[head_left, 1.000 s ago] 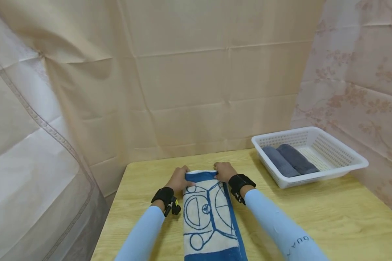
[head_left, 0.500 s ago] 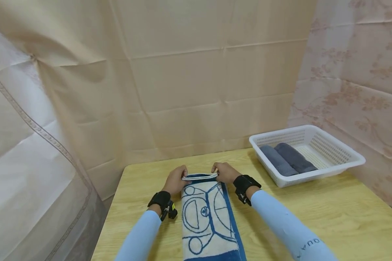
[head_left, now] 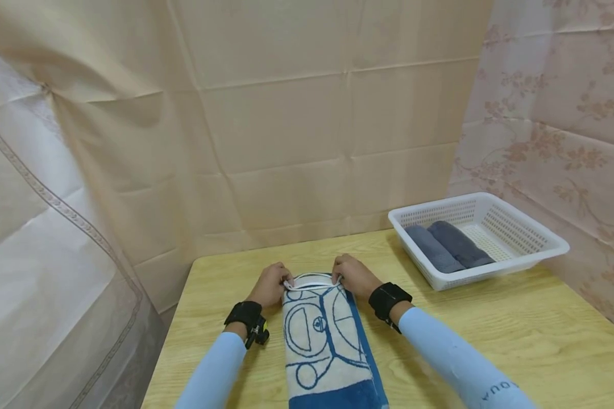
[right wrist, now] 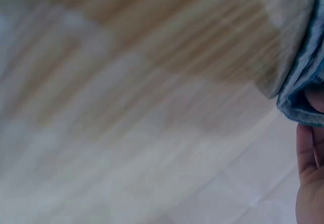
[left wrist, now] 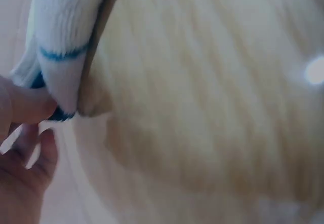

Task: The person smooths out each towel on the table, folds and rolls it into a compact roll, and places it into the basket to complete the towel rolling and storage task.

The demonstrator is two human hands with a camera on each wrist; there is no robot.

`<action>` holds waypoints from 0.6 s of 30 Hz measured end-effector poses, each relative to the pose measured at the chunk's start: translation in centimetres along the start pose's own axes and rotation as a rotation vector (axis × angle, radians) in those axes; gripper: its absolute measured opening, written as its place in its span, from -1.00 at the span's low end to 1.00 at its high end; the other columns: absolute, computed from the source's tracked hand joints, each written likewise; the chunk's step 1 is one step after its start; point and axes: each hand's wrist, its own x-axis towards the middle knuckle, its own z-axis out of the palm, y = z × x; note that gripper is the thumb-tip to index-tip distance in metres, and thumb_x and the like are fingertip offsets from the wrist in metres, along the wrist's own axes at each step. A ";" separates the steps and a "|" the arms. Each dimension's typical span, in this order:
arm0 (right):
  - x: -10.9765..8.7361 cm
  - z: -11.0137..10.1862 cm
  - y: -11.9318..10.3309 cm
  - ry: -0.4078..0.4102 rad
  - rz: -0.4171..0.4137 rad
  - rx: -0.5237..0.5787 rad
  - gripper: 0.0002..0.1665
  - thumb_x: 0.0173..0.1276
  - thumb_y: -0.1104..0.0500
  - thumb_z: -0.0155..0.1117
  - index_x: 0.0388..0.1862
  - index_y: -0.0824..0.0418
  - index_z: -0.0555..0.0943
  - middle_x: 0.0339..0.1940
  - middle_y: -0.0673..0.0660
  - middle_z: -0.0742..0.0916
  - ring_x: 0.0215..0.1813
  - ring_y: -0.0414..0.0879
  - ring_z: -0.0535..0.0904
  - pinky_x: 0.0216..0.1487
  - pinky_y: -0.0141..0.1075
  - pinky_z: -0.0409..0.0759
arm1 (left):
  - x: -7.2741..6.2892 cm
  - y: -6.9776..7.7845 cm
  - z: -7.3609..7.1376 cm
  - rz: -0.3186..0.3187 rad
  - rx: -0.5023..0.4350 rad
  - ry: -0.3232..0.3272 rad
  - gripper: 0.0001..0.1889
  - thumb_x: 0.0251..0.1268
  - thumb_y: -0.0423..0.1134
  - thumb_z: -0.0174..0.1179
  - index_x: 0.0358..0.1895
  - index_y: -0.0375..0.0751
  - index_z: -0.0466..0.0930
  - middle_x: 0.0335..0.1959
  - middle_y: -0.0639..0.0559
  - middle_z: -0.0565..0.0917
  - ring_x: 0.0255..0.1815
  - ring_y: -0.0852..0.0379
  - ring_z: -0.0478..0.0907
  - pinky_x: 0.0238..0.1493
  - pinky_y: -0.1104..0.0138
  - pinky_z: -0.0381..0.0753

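A blue and white towel (head_left: 314, 335), folded into a long strip with blue line drawings, lies lengthwise on the wooden table. At its far end the white-edged border is turned up and over towards me. My left hand (head_left: 270, 285) pinches the left corner of that end; the left wrist view has the thumb (left wrist: 30, 105) against the cloth. On the opposite corner, my right hand (head_left: 355, 276) pinches the towel too. In the right wrist view its fingers (right wrist: 306, 148) lie under the layered edge, mostly cut off by the frame.
A white perforated plastic basket (head_left: 522, 266) stands at the table's back right, with two dark grey rolled cloths (head_left: 460, 244) side by side in its left part. Beige curtain (head_left: 286, 142) hangs behind the table (head_left: 225, 318).
Both hands have taken the towel's far edge by its corners and turned it over towards me, so the border now overlaps the drawing. The basket stays put; the head view has shifted slightly.
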 end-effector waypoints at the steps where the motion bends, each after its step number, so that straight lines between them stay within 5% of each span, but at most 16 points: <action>1: -0.2 -0.1 0.0 -0.002 -0.023 -0.018 -0.62 0.18 0.56 0.41 -0.43 0.05 0.77 -0.30 -0.05 0.65 -0.16 -0.11 0.52 -0.03 -0.23 0.61 | -0.1 -0.1 -0.2 -0.008 -0.003 -0.030 -0.68 0.12 -0.69 0.25 -0.40 -0.13 0.74 -0.36 0.09 0.51 -0.32 0.13 0.44 -0.24 0.27 0.51; 5: -0.7 -1.0 -0.2 -0.055 -0.090 -0.097 -0.80 0.36 0.32 0.33 -0.30 0.09 0.84 -0.24 0.01 0.75 -0.16 -0.05 0.61 0.00 -0.10 0.61 | -0.2 -0.3 -1.0 -0.074 -0.039 -0.158 -0.81 0.37 -0.39 0.25 -0.35 -0.05 0.80 -0.29 0.10 0.56 -0.28 0.11 0.49 -0.24 0.24 0.53; 8: -0.9 -1.4 -0.3 -0.077 -0.067 -0.104 -0.76 0.48 0.06 0.32 -0.31 0.10 0.85 -0.31 0.01 0.77 -0.24 -0.08 0.62 -0.07 -0.12 0.59 | -0.2 -0.3 -1.3 -0.114 -0.037 -0.185 -0.79 0.51 -0.13 0.25 -0.35 -0.01 0.77 -0.30 0.12 0.58 -0.30 0.12 0.51 -0.25 0.25 0.53; 13: -0.7 -1.0 -0.8 -0.067 0.151 0.105 -0.87 0.34 0.11 0.51 -0.26 0.14 0.76 -0.45 -0.10 0.72 -0.37 -0.23 0.57 -0.23 -0.28 0.59 | -0.2 -0.1 -0.7 -0.129 -0.022 -0.126 -0.86 0.41 -0.29 0.35 -0.07 -0.19 0.63 -0.45 0.08 0.56 -0.44 0.13 0.47 -0.39 0.30 0.47; 18: 0.0 -0.8 -1.5 -0.063 0.359 0.266 -0.47 0.19 0.28 0.60 0.12 0.30 0.61 -0.43 -0.04 0.70 -0.39 -0.19 0.61 -0.25 -0.25 0.64 | -0.1 -0.1 -0.3 -0.176 -0.023 -0.126 -0.75 0.38 -0.32 0.37 0.05 -0.30 0.66 -0.36 0.01 0.54 -0.34 0.08 0.45 -0.29 0.26 0.48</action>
